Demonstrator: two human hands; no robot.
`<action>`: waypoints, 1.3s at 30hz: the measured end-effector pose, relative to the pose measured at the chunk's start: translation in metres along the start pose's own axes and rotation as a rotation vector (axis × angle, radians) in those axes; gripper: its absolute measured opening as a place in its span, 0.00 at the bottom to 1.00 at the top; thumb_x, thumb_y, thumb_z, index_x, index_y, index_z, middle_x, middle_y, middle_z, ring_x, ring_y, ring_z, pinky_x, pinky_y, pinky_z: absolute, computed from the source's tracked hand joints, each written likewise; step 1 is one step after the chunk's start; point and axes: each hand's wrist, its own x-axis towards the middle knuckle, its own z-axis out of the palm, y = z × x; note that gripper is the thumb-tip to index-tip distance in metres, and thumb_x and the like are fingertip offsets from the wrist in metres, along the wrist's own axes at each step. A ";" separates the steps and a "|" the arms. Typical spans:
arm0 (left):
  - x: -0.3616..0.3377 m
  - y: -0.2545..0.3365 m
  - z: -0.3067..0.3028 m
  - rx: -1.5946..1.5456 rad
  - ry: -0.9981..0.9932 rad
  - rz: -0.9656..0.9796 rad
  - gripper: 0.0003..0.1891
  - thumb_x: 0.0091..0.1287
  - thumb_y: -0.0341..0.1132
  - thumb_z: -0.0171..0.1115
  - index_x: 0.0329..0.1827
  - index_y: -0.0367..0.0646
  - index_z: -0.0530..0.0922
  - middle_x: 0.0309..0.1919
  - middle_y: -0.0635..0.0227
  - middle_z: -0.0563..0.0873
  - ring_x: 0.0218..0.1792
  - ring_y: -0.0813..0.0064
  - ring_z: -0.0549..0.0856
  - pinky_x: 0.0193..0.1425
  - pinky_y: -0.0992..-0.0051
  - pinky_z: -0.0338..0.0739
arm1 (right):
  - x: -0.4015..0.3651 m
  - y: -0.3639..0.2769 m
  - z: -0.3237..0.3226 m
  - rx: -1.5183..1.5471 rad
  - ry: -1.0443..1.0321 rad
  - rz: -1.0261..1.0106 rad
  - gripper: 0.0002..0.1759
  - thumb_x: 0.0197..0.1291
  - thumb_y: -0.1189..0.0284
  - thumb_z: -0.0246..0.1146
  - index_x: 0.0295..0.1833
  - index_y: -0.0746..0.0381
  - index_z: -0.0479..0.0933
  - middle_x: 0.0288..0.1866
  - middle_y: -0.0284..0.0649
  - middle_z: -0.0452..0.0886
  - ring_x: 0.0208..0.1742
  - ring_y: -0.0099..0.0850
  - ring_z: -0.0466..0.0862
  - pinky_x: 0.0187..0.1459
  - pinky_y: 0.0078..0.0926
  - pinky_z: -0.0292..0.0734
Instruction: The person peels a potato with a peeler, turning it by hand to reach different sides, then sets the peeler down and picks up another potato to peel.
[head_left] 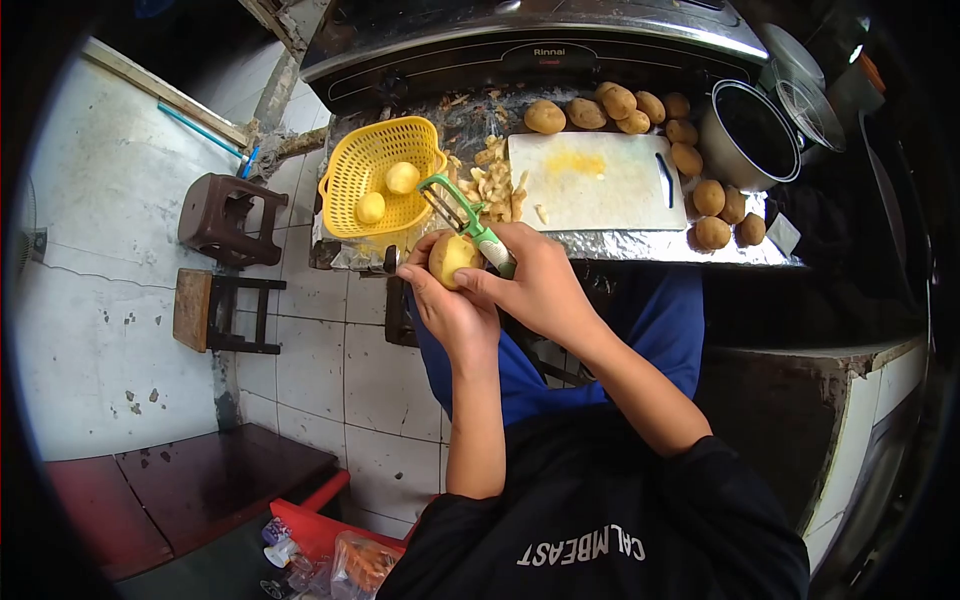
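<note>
My left hand [450, 310] is closed round a partly peeled potato [452, 258], with yellow flesh showing on the side toward me. In my right hand [530, 278] is a green and white vegetable peeler [490, 243], its blade end pointing away above the potato. My right thumb rests against the potato. Beyond my hands, a yellow plastic basket [345, 165] holds two peeled potatoes [402, 178]. Potato peelings [497, 188] lie heaped between the basket and a white cutting board [600, 205].
Several unpeeled potatoes [586, 113] line the board's back and right side. A metal pot [720, 150] stands at the right, below a Rinnai stove [450, 65]. Foil [590, 243] covers the work surface's front edge. Two stools [192, 310] stand on the tiled floor at left.
</note>
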 end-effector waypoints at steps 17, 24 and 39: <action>-0.027 0.057 -0.004 0.096 -0.295 -0.181 0.28 0.76 0.51 0.32 0.56 0.37 0.74 0.34 0.62 0.82 0.22 0.78 0.77 0.17 0.83 0.61 | -0.054 -0.025 -0.048 -0.252 -0.049 -0.349 0.18 0.63 0.71 0.65 0.56 0.63 0.73 0.33 0.41 0.81 0.26 0.40 0.83 0.23 0.34 0.77; -0.038 0.065 0.014 0.135 -0.182 -0.156 0.29 0.77 0.52 0.30 0.54 0.38 0.75 0.36 0.59 0.83 0.21 0.79 0.77 0.17 0.83 0.63 | -0.062 -0.032 -0.039 -0.254 -0.018 -0.378 0.15 0.63 0.71 0.66 0.53 0.63 0.73 0.28 0.39 0.77 0.22 0.36 0.81 0.20 0.32 0.74; -0.043 0.058 0.006 0.243 -0.165 0.088 0.33 0.71 0.57 0.36 0.47 0.33 0.77 0.33 0.56 0.84 0.25 0.73 0.79 0.22 0.80 0.69 | -0.062 -0.039 -0.047 -0.200 -0.044 -0.351 0.15 0.63 0.71 0.65 0.53 0.63 0.73 0.26 0.39 0.75 0.21 0.38 0.79 0.20 0.32 0.73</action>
